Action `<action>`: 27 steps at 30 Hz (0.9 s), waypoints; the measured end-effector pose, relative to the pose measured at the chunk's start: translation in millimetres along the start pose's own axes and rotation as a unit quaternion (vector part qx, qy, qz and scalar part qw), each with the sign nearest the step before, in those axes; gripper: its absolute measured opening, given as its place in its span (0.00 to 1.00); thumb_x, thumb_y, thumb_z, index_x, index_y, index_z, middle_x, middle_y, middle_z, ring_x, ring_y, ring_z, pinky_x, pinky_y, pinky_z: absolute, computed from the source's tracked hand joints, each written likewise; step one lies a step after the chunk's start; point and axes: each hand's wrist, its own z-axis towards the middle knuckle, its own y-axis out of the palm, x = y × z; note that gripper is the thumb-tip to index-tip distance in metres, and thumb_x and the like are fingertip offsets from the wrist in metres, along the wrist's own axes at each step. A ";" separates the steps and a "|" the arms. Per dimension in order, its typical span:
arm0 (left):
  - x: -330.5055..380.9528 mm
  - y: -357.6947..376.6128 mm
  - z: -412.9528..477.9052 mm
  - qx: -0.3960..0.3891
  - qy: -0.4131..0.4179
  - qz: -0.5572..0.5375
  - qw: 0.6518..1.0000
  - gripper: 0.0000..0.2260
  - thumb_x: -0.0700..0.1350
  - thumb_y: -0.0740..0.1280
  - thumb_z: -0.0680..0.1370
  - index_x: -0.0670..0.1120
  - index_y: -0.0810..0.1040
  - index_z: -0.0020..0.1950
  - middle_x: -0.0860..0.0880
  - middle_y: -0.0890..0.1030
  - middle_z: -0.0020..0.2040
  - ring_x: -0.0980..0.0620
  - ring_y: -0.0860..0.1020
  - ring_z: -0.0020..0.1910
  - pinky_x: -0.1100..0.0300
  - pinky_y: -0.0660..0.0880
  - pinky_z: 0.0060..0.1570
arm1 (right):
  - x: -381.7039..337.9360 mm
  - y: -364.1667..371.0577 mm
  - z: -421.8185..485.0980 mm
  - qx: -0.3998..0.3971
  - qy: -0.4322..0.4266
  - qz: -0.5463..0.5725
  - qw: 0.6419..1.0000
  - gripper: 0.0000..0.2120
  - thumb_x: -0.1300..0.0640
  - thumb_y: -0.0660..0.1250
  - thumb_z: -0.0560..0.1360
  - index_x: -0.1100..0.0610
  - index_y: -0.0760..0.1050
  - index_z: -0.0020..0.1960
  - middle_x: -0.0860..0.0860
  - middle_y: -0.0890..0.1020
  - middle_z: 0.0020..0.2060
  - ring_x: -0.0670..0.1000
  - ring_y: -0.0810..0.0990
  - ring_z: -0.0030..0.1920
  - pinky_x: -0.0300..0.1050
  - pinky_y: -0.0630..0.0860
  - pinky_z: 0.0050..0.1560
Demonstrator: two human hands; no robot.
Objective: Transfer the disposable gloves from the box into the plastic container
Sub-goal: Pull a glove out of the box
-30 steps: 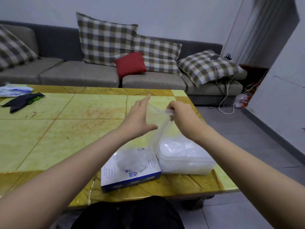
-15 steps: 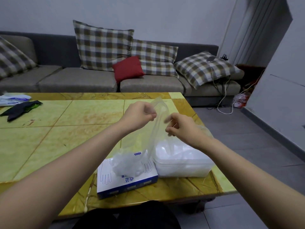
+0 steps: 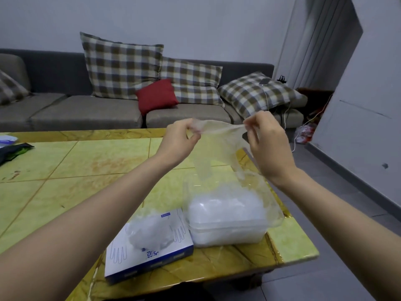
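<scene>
A thin clear disposable glove (image 3: 219, 144) is stretched in the air between my two hands, its fingers hanging down. My left hand (image 3: 180, 142) pinches its left end and my right hand (image 3: 269, 144) pinches its right end. Below them stands the clear plastic container (image 3: 227, 227), heaped with clear gloves, some spilling over its right side. The white and blue glove box (image 3: 149, 255) lies just left of the container near the table's front edge, with crumpled gloves bulging from its top opening.
The yellow-green tiled table (image 3: 71, 170) carries a dark cloth (image 3: 13, 148) and a white packet (image 3: 6, 140) at its far left. A grey sofa (image 3: 86, 109) with checked cushions and a red cushion (image 3: 157, 96) stands behind. Cables and grey floor lie to the right.
Both hands rose and moved apart, stretching the glove flat between them. Its lower end lifted clear of the box and now hangs over the container.
</scene>
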 end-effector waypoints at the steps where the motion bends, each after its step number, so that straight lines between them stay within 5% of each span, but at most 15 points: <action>1: -2.3 3.0 0.8 0.006 0.004 -0.019 1.000 0.05 0.38 0.67 0.77 0.46 0.77 0.42 0.55 0.77 0.40 0.56 0.74 0.32 0.63 0.66 0.35 | 2.0 -0.3 -2.5 0.007 -0.027 -0.005 1.000 0.04 0.66 0.61 0.78 0.64 0.75 0.49 0.56 0.76 0.45 0.52 0.74 0.44 0.42 0.69 0.42; 6: -35.7 27.3 -18.4 -0.059 0.010 -0.007 0.998 0.08 0.31 0.63 0.76 0.42 0.79 0.45 0.48 0.80 0.45 0.56 0.76 0.41 0.76 0.68 0.38 | 26.6 11.5 -45.8 -0.124 -0.100 -0.045 0.986 0.07 0.71 0.67 0.73 0.62 0.77 0.48 0.55 0.76 0.44 0.53 0.75 0.42 0.46 0.72 0.32; 12: -67.4 50.5 -43.8 -0.275 0.024 0.153 0.949 0.23 0.27 0.52 0.75 0.46 0.78 0.59 0.48 0.76 0.64 0.50 0.72 0.64 0.59 0.68 0.62 | 49.9 36.5 -89.6 -0.412 0.011 -0.045 0.910 0.13 0.69 0.59 0.77 0.56 0.77 0.55 0.50 0.76 0.51 0.51 0.77 0.51 0.41 0.70 0.44; 16: -65.4 63.1 -46.3 -0.370 -0.003 0.223 0.902 0.20 0.32 0.53 0.77 0.47 0.77 0.62 0.47 0.74 0.65 0.48 0.73 0.62 0.53 0.71 0.61 | 51.5 48.6 -96.6 -0.516 0.103 0.001 0.850 0.15 0.69 0.59 0.77 0.56 0.78 0.56 0.51 0.79 0.53 0.45 0.75 0.47 0.36 0.71 0.47; 20: -74.1 74.7 -44.3 -0.434 -0.001 0.294 0.852 0.14 0.43 0.53 0.78 0.43 0.78 0.46 0.42 0.79 0.54 0.44 0.77 0.51 0.49 0.76 0.52 | 47.1 54.3 -93.6 -0.559 0.136 0.028 0.817 0.12 0.66 0.62 0.78 0.60 0.78 0.59 0.53 0.79 0.57 0.46 0.74 0.49 0.32 0.66 0.47; 23: -66.4 81.1 -44.5 -0.421 0.030 0.351 0.836 0.15 0.45 0.52 0.80 0.42 0.78 0.49 0.42 0.78 0.53 0.42 0.74 0.53 0.54 0.71 0.49 | 44.8 61.3 -92.2 -0.579 0.158 0.038 0.799 0.13 0.65 0.64 0.77 0.61 0.77 0.60 0.54 0.79 0.58 0.49 0.76 0.50 0.33 0.68 0.46; 27: -50.5 85.7 -41.9 -0.281 0.074 0.311 0.905 0.15 0.44 0.52 0.81 0.44 0.76 0.58 0.45 0.78 0.56 0.44 0.73 0.55 0.54 0.69 0.52 | 38.5 70.8 -90.1 -0.589 0.174 0.064 0.787 0.13 0.61 0.64 0.77 0.61 0.77 0.61 0.54 0.81 0.56 0.51 0.79 0.53 0.35 0.72 0.48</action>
